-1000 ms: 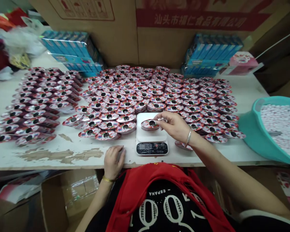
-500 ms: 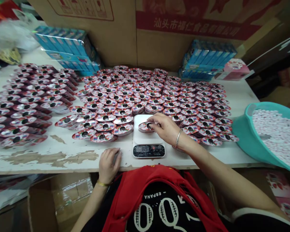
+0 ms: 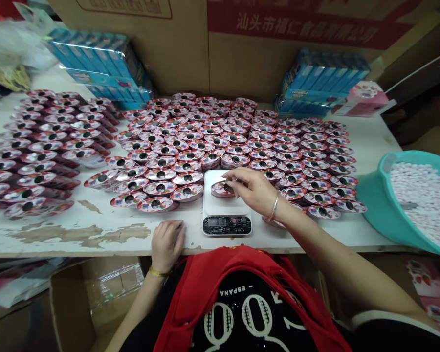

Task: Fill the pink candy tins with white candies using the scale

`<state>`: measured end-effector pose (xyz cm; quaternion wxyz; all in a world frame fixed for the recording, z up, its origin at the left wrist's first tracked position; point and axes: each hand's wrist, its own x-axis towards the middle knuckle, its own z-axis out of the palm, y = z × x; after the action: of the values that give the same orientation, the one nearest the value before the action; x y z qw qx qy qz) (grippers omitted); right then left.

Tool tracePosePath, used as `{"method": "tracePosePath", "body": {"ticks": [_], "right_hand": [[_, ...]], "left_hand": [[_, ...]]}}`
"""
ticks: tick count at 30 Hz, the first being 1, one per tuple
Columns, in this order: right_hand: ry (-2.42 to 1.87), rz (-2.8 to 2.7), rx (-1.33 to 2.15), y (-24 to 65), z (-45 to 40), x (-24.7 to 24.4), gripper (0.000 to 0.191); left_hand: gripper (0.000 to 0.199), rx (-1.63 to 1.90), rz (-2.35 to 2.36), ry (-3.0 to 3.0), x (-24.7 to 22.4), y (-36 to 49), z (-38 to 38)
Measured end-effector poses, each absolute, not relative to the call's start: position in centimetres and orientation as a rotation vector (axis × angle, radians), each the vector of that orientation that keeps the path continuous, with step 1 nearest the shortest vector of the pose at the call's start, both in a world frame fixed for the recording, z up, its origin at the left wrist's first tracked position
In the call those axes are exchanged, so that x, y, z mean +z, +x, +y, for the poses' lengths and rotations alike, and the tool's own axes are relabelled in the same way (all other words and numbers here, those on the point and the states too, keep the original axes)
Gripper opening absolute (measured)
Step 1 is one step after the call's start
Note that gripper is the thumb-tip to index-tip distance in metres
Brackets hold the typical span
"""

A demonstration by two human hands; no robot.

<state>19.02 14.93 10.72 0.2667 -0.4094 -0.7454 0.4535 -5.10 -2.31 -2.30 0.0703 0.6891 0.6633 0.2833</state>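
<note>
A white digital scale (image 3: 228,208) stands at the front of the table, its small display lit. On its pan sits a small red-and-white oval-topped box (image 3: 222,189) with a dark round hole in the top. My right hand (image 3: 254,191) is over that box, thumb and fingers pinched together at the hole; what they hold, if anything, is too small to make out. My left hand (image 3: 167,244) rests on the table's front edge, left of the scale, fingers loosely bent and thumb apart, with nothing visible in it.
Rows of the same oval-topped boxes (image 3: 187,166) fill the table behind the scale, with another block (image 3: 40,156) at left. A turquoise basin (image 3: 376,195) of small white wrapped pieces stands at right. Blue wrapped packs (image 3: 91,63) and large cartons (image 3: 168,54) line the back.
The camera view has shifted slightly. My right hand's fingertips have stayed by the hole of the box on the scale; my left hand rests in the same place.
</note>
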Motion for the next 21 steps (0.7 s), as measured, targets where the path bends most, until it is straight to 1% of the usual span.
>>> {"method": "tracePosePath", "body": {"ticks": [4,7,10,13,17,21], "right_hand": [[-1.085,-1.498,1.627,19.9,15.3,11.5,0.018],[-1.114,-1.209,1.73,21.1,15.7,11.8,0.027],[-1.174,-1.181,1.703,22.2,15.7,11.6,0.031],[-1.217,-1.307,1.614,22.5,15.2,11.2,0.03],[-1.241,-1.589,1.489,21.2,14.8,10.8,0.023],[-1.219,-1.819,1.276,19.6,14.9,10.5,0.018]], "left_hand": [[0.017,0.842,2.01,2.051,-2.4,-5.1,-2.3],[0.017,0.83,2.013,2.049,-2.4,-5.1,-2.3],[0.017,0.825,2.017,2.049,-2.4,-5.1,-2.3],[0.017,0.816,2.031,2.045,-2.5,-5.1,-2.4],[0.017,0.824,2.02,2.066,-2.5,-5.2,-2.3],[0.016,0.83,2.004,2.078,-2.4,-5.1,-2.3]]}}
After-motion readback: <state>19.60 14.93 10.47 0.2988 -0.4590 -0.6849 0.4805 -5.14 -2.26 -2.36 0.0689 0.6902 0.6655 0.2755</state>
